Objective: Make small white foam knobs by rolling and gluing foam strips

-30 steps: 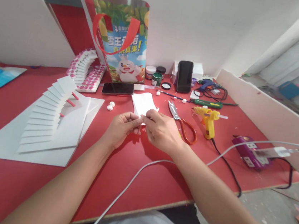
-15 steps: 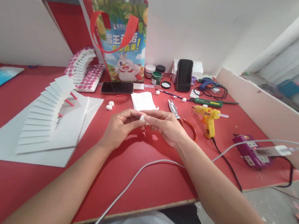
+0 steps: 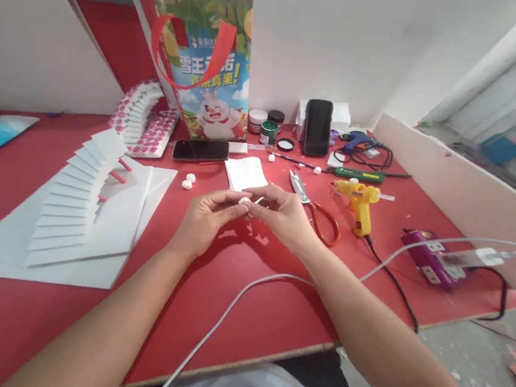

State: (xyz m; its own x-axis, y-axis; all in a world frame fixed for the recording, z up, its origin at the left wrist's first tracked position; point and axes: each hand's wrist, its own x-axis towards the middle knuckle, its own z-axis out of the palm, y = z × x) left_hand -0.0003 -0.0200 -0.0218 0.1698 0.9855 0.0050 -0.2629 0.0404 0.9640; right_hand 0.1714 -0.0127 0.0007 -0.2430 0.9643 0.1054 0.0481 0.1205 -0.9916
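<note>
A small crumpled white piece (image 3: 244,201), apparently paper, is pinched between the fingertips of my left hand (image 3: 212,215) and my right hand (image 3: 281,213). Both hands are closed and meet over the red table; a white sliver shows by the right fingers. Part of the piece is covered by my fingertips. Just behind the hands lies a stack of white paper sheets (image 3: 245,174). Two small white balls (image 3: 188,181) rest beyond my left hand. Orange-handled scissors (image 3: 314,209) lie close to the right of my right hand.
A yellow glue gun (image 3: 359,205) and a purple power block (image 3: 434,260) are at right. A white cable (image 3: 252,286) crosses the front. White boards with a fanned paper strip (image 3: 65,209) lie left. Behind stand a printed bag (image 3: 213,76), phone (image 3: 201,150) and paint jars (image 3: 268,132).
My fingers have shifted around the small white piece, and it now looks more bunched up near the left fingertips. My right hand has rolled slightly, its knuckles higher.
</note>
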